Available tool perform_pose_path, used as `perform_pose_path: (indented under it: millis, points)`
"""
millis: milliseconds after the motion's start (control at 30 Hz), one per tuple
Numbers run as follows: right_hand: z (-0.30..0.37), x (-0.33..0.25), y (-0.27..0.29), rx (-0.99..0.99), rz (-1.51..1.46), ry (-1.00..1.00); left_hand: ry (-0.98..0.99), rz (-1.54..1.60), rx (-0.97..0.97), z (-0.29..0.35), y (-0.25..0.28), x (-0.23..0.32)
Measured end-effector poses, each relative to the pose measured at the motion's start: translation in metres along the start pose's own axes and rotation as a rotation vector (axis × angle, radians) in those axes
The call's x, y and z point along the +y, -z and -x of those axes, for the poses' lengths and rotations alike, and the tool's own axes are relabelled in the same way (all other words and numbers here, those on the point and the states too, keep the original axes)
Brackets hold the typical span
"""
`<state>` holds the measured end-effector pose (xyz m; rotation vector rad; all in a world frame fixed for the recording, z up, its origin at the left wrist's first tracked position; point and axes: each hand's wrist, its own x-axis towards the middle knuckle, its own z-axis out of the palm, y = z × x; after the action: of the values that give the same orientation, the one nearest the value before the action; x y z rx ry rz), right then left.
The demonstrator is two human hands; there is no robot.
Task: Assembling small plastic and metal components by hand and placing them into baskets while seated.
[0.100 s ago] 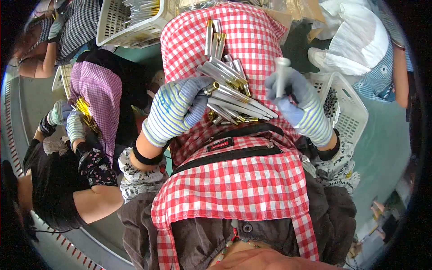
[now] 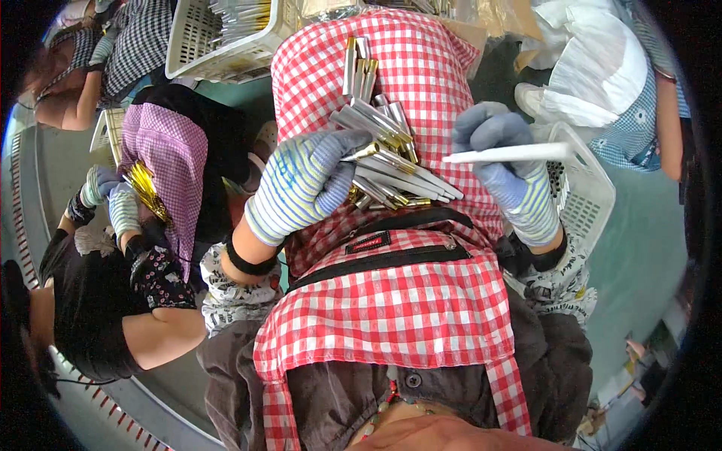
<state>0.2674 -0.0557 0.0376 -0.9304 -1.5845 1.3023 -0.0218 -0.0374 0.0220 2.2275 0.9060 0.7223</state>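
Note:
A pile of shiny silver tapered tubes (image 2: 410, 173), several with gold-coloured ends, lies in my lap on the red-and-white checked apron (image 2: 316, 90). My left hand (image 2: 301, 180), in a striped glove, is closed at the pile's left side, pinching a small gold-and-silver tube end (image 2: 362, 152); the rest of that piece is partly hidden. Right of the pile, my gloved right hand (image 2: 508, 161) is raised, its fingers closed round a pale tapered tube (image 2: 519, 153). That tube lies nearly level, its narrow tip toward the pile.
A white basket (image 2: 602, 188) with dark-ended tubes stands by my right forearm. At the upper left, another white basket (image 2: 184, 45) holds many tubes. To my left, a co-worker's gloved hands (image 2: 113, 197) hold a gold bundle (image 2: 147, 194). Other people sit close on both sides.
The pale tube in my right hand has swung from upright to nearly level. My left hand has shifted slightly right, still pinching the gold-and-silver end.

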Motion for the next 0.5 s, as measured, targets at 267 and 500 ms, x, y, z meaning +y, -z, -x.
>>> perform_pose_path:
  millis: [267,500]
  points:
    - [-0.004,-0.004,-0.022,0.12,-0.484,-0.039,0.01,-0.058,-0.193,-0.006,0.005,0.018]
    - [-0.003,-0.002,-0.024,0.165,-0.359,0.034,-0.023,-0.04,-0.164,-0.01,0.009,0.02]
